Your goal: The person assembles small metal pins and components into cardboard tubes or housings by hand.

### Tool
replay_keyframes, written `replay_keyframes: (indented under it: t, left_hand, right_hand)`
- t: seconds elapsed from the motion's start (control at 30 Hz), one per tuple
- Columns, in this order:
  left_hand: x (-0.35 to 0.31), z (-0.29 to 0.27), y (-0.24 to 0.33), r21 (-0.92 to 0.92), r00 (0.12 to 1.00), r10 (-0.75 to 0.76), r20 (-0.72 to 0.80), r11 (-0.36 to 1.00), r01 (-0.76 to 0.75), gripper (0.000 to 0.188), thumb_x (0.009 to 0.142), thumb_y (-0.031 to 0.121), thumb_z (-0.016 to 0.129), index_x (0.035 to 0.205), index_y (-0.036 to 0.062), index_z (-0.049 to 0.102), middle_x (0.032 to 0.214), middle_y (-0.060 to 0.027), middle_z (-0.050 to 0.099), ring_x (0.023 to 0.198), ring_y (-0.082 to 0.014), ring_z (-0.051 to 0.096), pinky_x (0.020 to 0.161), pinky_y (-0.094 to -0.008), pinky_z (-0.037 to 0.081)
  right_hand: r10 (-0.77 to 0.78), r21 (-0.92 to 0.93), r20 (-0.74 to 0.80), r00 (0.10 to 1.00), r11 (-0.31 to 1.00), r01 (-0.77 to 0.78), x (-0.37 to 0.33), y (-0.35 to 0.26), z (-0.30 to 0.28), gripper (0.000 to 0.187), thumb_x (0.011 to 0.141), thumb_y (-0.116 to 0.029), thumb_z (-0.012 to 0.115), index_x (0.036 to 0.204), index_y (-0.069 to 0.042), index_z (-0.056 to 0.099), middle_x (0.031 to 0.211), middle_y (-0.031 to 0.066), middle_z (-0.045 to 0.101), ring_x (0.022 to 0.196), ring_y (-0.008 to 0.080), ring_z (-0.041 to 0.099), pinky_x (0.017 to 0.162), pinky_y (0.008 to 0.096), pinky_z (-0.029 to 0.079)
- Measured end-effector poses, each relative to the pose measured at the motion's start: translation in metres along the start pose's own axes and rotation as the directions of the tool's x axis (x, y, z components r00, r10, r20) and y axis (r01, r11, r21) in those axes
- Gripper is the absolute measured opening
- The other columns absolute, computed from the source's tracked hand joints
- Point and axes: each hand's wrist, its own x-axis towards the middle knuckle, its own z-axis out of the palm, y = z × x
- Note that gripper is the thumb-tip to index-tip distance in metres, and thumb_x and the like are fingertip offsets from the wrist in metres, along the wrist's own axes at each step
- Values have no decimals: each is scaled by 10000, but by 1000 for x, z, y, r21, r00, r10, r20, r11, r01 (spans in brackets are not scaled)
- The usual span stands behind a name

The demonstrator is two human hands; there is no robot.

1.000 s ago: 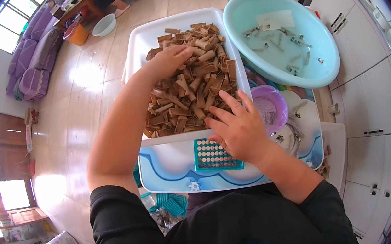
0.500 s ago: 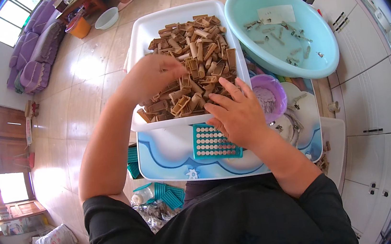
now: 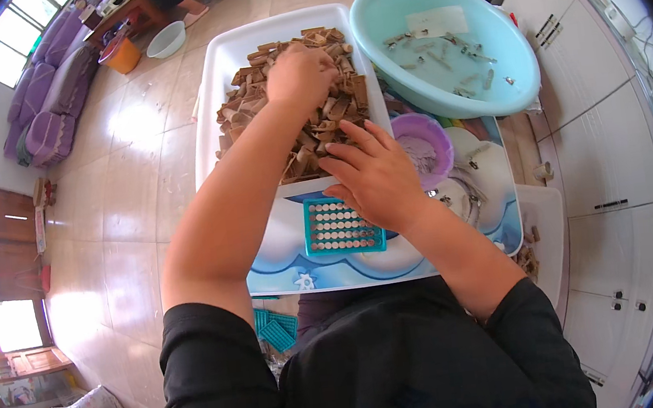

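A heap of brown, trough-shaped and tube-like pieces [image 3: 247, 104] fills a white tub [image 3: 205, 129] in front of me. My left hand [image 3: 299, 76] reaches into the far part of this heap, its fingers curled down among the pieces. What those fingers hold, if anything, is hidden. Over the tub's near right corner rests my right hand [image 3: 378, 172], fingers spread and touching the heap's edge, with nothing seen in its grip. Just below it lies a teal tray [image 3: 345, 251] with rows of small round whitish pieces, partly covered by that hand.
A large light-blue basin [image 3: 440, 70] with scattered small parts stands at the far right. Beside the tub sits a purple bowl [image 3: 444, 150] of grey material. Everything rests around a blue-patterned table [image 3: 422, 264]. White cabinets [image 3: 610, 147] line the right side.
My left hand has moved farther away and to the right, from the heap's near left into its far part. My right hand stays at the tub's near right corner. The whole view has shifted slightly.
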Motion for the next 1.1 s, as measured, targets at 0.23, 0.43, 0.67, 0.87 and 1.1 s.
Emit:
replay_keyframes:
  t: [0.23,0.43,0.67,0.87,1.1]
  left_hand:
    - [-66,-39,33,-863,960,-250,-124,505,21,380,767,84,722,1038,-50,491,808,-115,628,700,-149,617,624,-239,486]
    - [-195,-31,47,-929,945,-35,326,174,327,243,836,49,641,1022,14,489,721,-52,571,554,-109,553,474,-212,435]
    - [-268,18,51,-705,709,-45,704,-171,689,198,924,136,531,1084,45,461,802,-74,569,493,-71,477,397,-172,333]
    - [-263,31,60,-703,704,-25,710,-89,706,125,933,161,515,1001,56,523,804,-47,568,507,-61,462,428,-181,339]
    - [-256,23,60,-655,660,5,751,130,745,123,913,185,550,968,76,539,805,-14,576,538,-35,457,458,-166,346]
  right_hand:
    - [-91,252,-179,980,958,135,-53,-22,-19,240,661,-155,694,884,-81,645,985,76,611,974,278,571,809,393,480]
    - [133,183,-107,985,977,-112,-138,-10,-28,137,699,-75,672,830,-80,631,838,64,571,799,265,564,704,379,467]
    - [472,-52,-249,846,865,-498,-177,29,-51,152,700,-51,700,831,-57,625,827,92,564,783,291,547,684,370,440]
    - [465,-210,-168,869,845,-492,-156,45,-44,210,681,-162,736,841,-71,635,905,64,567,871,284,533,766,390,427]
    - [420,-82,-266,868,887,-455,-160,73,-47,238,704,-169,737,904,-70,655,902,48,606,904,242,556,805,367,432]
